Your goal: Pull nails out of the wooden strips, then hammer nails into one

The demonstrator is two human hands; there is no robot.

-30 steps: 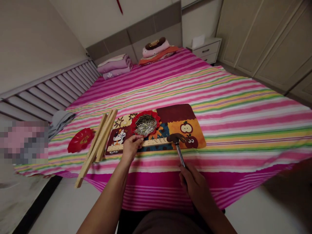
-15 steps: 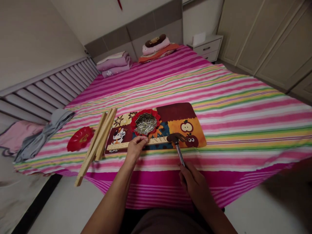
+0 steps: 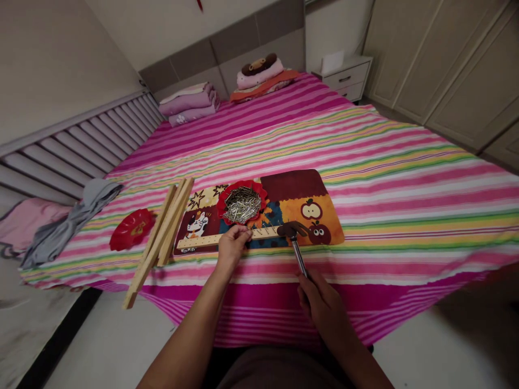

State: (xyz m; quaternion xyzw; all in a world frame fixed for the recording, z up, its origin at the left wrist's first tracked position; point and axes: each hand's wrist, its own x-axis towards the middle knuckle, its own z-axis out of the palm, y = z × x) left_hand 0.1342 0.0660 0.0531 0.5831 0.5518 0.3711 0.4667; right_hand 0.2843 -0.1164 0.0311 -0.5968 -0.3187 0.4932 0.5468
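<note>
My right hand (image 3: 320, 302) is closed round the handle of a hammer (image 3: 295, 243), whose dark head rests on the right end of a thin wooden strip (image 3: 203, 241). The strip lies along the near edge of a colourful cartoon mat (image 3: 295, 200) and has small nails standing in it. My left hand (image 3: 232, 244) is pinched shut over the middle of the strip, just below a red flower-shaped dish of nails (image 3: 242, 204). What its fingertips hold is too small to make out.
Several loose wooden slats (image 3: 160, 237) lie left of the mat. A second red dish (image 3: 132, 229) sits further left. Grey and pink cloths (image 3: 60, 227) hang off the striped bed (image 3: 365, 162) at left. Folded bedding (image 3: 190, 102) and a nightstand (image 3: 346, 75) stand at the far end.
My left hand has slid to the right along the wooden strip, toward the hammer head. The right hand and hammer have stayed put.
</note>
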